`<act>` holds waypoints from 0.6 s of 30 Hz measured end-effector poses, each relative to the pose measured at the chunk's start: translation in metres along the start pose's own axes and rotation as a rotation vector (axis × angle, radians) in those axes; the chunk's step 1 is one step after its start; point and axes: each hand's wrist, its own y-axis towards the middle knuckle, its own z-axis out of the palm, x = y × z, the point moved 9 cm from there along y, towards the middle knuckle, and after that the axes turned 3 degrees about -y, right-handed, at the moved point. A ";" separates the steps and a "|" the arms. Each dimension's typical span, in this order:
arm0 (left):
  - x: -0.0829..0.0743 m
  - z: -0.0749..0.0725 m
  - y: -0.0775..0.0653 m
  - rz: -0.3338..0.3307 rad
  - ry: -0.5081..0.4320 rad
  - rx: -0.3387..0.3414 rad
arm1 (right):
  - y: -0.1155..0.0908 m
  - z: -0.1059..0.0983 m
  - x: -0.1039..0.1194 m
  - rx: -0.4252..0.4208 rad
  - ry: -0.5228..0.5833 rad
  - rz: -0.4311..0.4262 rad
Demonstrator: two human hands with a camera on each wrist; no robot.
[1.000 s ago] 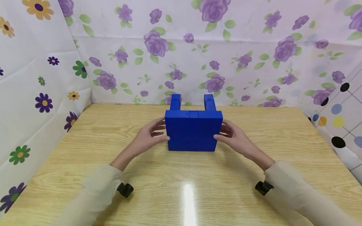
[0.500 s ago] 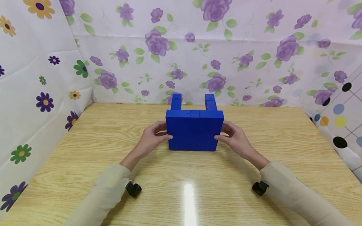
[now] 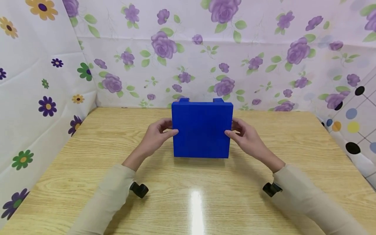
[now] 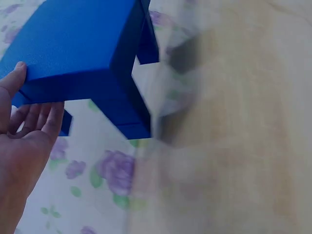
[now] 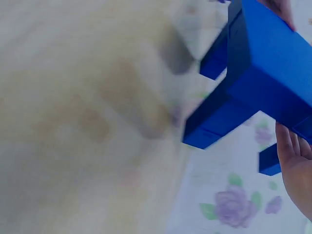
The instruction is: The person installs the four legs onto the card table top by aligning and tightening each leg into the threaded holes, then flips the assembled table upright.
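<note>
A small blue stool (image 3: 202,130) is held between both hands in the head view, its flat seat facing the person and its legs (image 3: 218,100) pointing away. My left hand (image 3: 155,135) grips the left edge, thumb on the seat and fingers behind it. On the opposite edge, my right hand (image 3: 248,137) holds the same way. The left wrist view shows the left fingers (image 4: 41,117) curled under the stool's rim (image 4: 63,87). In the right wrist view, the right fingers (image 5: 292,141) reach beneath the rim, near a leg (image 5: 214,119). The seat hides most of the legs in the head view.
The wooden table (image 3: 117,130) stretches out around the stool. A flowered cloth (image 3: 132,65) hangs behind its far edge, with patterned sheets at the left and right. A small black camera (image 3: 139,190) sits on the left wrist, another black camera (image 3: 272,189) on the right.
The left hand has closed in on the stool's edge. The stool has tipped, so its seat faces the head camera more squarely and its side rim and legs show less. Both hands have moved slightly away.
</note>
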 end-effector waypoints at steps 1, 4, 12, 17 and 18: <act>-0.004 -0.001 0.001 -0.011 0.008 -0.001 | 0.001 -0.003 0.005 0.002 -0.010 -0.002; -0.016 -0.002 0.003 -0.040 -0.033 0.008 | 0.005 -0.013 0.015 0.012 -0.039 0.009; -0.034 -0.004 0.012 -0.187 -0.237 0.018 | 0.009 -0.027 0.020 0.091 0.115 0.204; -0.027 -0.003 0.017 -0.334 -0.306 0.028 | 0.014 -0.023 0.016 0.145 0.267 0.313; -0.024 -0.001 0.018 -0.359 -0.319 0.036 | 0.014 -0.021 0.014 0.159 0.306 0.327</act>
